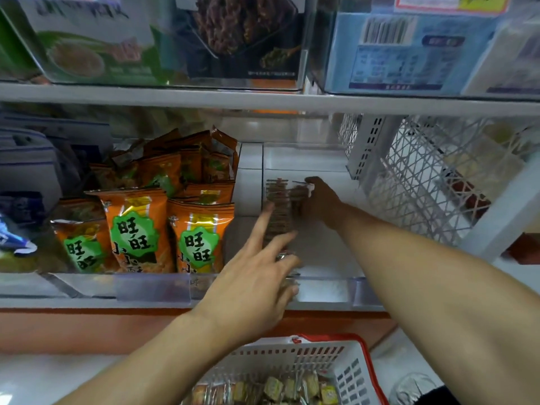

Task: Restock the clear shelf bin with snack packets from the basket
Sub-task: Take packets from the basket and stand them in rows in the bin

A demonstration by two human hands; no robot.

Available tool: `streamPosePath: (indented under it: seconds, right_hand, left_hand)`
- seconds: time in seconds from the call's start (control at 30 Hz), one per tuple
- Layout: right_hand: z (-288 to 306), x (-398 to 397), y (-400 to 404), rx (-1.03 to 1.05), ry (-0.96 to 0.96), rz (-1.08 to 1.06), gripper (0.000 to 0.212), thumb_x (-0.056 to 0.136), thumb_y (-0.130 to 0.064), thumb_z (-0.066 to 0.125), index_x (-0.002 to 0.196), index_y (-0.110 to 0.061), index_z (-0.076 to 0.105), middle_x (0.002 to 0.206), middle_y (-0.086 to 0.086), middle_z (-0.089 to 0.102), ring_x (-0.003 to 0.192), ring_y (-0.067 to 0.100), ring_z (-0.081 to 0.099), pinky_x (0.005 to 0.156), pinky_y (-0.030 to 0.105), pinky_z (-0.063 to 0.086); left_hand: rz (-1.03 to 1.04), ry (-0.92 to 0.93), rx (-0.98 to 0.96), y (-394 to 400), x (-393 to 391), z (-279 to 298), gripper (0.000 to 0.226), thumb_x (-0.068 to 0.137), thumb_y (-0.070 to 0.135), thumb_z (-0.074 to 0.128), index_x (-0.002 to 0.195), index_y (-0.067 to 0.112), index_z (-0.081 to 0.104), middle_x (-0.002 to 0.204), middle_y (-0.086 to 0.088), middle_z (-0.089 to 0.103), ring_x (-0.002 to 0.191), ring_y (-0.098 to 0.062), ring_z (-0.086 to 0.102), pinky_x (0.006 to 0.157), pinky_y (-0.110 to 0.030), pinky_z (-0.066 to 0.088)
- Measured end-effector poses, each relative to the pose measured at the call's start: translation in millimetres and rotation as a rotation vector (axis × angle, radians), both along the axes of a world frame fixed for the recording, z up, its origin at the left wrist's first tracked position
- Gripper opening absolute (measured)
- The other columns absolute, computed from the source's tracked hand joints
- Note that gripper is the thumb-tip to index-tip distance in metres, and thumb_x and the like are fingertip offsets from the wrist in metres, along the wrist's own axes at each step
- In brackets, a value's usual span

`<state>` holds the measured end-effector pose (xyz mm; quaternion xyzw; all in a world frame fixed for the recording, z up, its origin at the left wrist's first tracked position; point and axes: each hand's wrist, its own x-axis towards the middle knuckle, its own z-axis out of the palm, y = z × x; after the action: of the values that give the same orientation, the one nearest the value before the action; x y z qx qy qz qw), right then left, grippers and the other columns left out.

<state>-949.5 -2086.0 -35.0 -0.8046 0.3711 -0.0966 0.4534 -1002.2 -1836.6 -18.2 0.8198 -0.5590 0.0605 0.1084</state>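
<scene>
White shop shelving [263,105] fills the frame, with a clear shelf bin [324,283] at centre. Inside it stands a row of small brown snack packets [279,209], their print too blurred to read. Reaching deep into the bin, the right hand [321,200] curls its fingers round the rearmost packets. At the near end, the left hand [257,276] rests straight, spread fingers against the row. To the left, orange packets [137,229] read 旺旺 on green patches. A white, red-rimmed basket [347,372] at lower centre holds more packets.

Snack packets [280,211] in clear bin [327,280]; basket [347,372] below shelf.
</scene>
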Motion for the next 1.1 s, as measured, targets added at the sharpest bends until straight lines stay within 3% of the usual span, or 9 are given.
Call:
streamPosePath:
  seconds: [0.13, 0.3, 0.53, 0.7, 0.77, 0.83, 0.9, 1.0, 1.1]
  right_hand:
    - [-7, 5, 2, 0.109, -0.089, -0.142, 0.056, 0.093, -0.006, 0.058, 0.144, -0.013, 0.037, 0.136, 0.017, 0.052, 0.114, 0.027, 0.055, 0.106, 0.042, 0.048]
    - [-10, 5, 4, 0.172, -0.093, -0.036, 0.068, 0.084, -0.008, 0.07, 0.144, -0.016, 0.037, 0.137, 0.02, 0.054, 0.123, 0.035, 0.056, 0.106, 0.048, 0.048]
    - [-10, 2, 5, -0.156, -0.02, 0.111, 0.061, 0.083, -0.014, 0.075, 0.139, -0.012, 0.052, 0.136, 0.011, 0.06, 0.125, 0.028, 0.058, 0.106, 0.034, 0.045]
    - [3, -18, 5, 0.042, -0.065, -0.033, 0.073, 0.084, -0.002, 0.074, 0.148, -0.014, 0.043, 0.145, 0.015, 0.051, 0.128, 0.03, 0.054, 0.107, 0.04, 0.047]
    - [21, -23, 26, 0.12, -0.243, -0.138, 0.054, 0.089, 0.003, 0.063, 0.139, -0.013, 0.054, 0.133, 0.01, 0.061, 0.114, 0.025, 0.062, 0.091, 0.029, 0.053]
    - [45, -37, 61, 0.042, -0.564, -0.236, 0.041, 0.085, 0.012, 0.053, 0.116, -0.01, 0.068, 0.108, 0.003, 0.068, 0.097, 0.017, 0.065, 0.076, 0.022, 0.05]
    - [64, -65, 98, -0.107, -0.915, -0.246, 0.039, 0.076, 0.015, 0.048, 0.084, -0.017, 0.068, 0.082, -0.006, 0.066, 0.079, 0.009, 0.062, 0.073, 0.022, 0.047]
    - [54, -115, 144, -0.33, -1.187, -0.078, 0.034, 0.069, 0.01, 0.049, 0.071, -0.023, 0.058, 0.069, -0.012, 0.059, 0.068, 0.005, 0.058, 0.067, 0.02, 0.046]
    - [-11, -156, 179, -0.388, -1.089, 0.102, 0.027, 0.067, 0.013, 0.048, 0.067, -0.012, 0.058, 0.069, -0.001, 0.058, 0.068, 0.02, 0.056, 0.066, 0.028, 0.044]
  left_hand:
    - [-0.025, 0.031, -0.012, 1, -1, 2, 0.039, 0.097, 0.049, 0.058, 0.132, 0.032, 0.059, 0.164, 0.005, 0.032, 0.149, -0.022, -0.039, 0.122, -0.039, -0.002]
    - [-0.055, 0.058, -0.022, 0, -2, 4, 0.04, 0.094, 0.046, 0.059, 0.132, 0.035, 0.06, 0.163, 0.008, 0.033, 0.147, -0.02, -0.041, 0.121, -0.038, -0.006]
    - [-0.085, 0.125, -0.021, 2, 1, 6, 0.048, 0.088, 0.048, 0.06, 0.134, 0.036, 0.059, 0.16, 0.013, 0.036, 0.149, -0.015, -0.038, 0.119, -0.037, 0.006]
    - [-0.097, 0.162, -0.096, 9, -2, 13, 0.044, 0.088, 0.05, 0.063, 0.13, 0.038, 0.061, 0.163, 0.013, 0.031, 0.154, -0.008, -0.025, 0.119, -0.028, -0.009]
    - [-0.085, 0.141, -0.181, 15, -11, 14, 0.034, 0.091, 0.042, 0.064, 0.124, 0.033, 0.066, 0.154, 0.01, 0.045, 0.157, -0.008, -0.003, 0.126, -0.027, -0.005]
    - [-0.086, 0.178, -0.269, 23, -25, 14, 0.025, 0.089, 0.027, 0.064, 0.114, 0.027, 0.067, 0.129, 0.008, 0.063, 0.146, -0.011, 0.033, 0.124, -0.03, 0.025]
    - [-0.089, 0.232, -0.291, 34, -37, 13, 0.016, 0.082, 0.019, 0.058, 0.096, 0.024, 0.064, 0.098, 0.008, 0.064, 0.111, -0.015, 0.056, 0.092, -0.033, 0.047]
    - [-0.061, 0.332, 0.057, 53, -50, -7, 0.008, 0.078, 0.026, 0.049, 0.084, 0.027, 0.054, 0.087, 0.011, 0.062, 0.084, -0.017, 0.059, 0.069, -0.036, 0.049]
    - [-0.041, 0.426, 0.646, 71, -59, -55, 0.014, 0.089, 0.034, 0.052, 0.101, 0.028, 0.058, 0.111, 0.001, 0.069, 0.102, -0.026, 0.065, 0.087, -0.04, 0.054]
